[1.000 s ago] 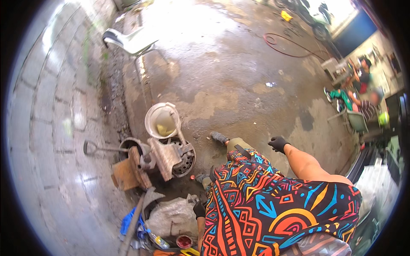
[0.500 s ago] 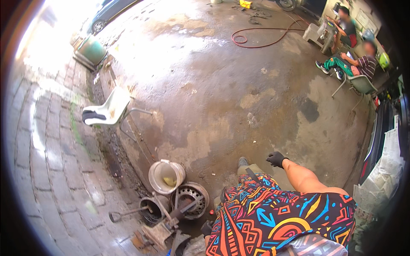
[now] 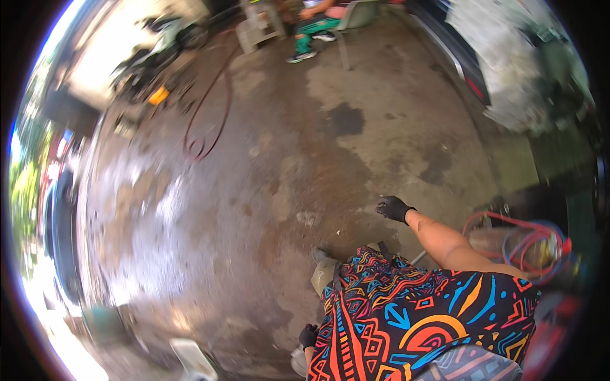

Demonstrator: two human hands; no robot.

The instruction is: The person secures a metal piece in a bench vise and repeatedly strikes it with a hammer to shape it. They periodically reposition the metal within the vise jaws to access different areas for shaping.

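Observation:
My right hand [image 3: 394, 209], in a black glove, hangs out in front over the stained concrete floor [image 3: 273, 209]. Its fingers are loosely bent and a little apart, with nothing seen in them. Low beside my body, my left hand [image 3: 309, 335] also wears a black glove. The patterned shirt [image 3: 413, 324] covers part of that arm, and its fingers are too small and dark to make out. A shoe [image 3: 320, 254] of mine shows ahead of the shirt's hem.
A red hose [image 3: 222, 120] lies looped across the floor ahead. Someone in green trousers [image 3: 314, 32] sits on a chair [image 3: 359, 14] at the far side. Red and blue hoses [image 3: 534, 247] coil at my right. A white chair [image 3: 190, 359] stands at the lower left.
The view has swung right, so the seated person and red hose sit further left. The bucket and wheel rim have left the picture; coiled hoses have come in. Both gloved hands remain by my body.

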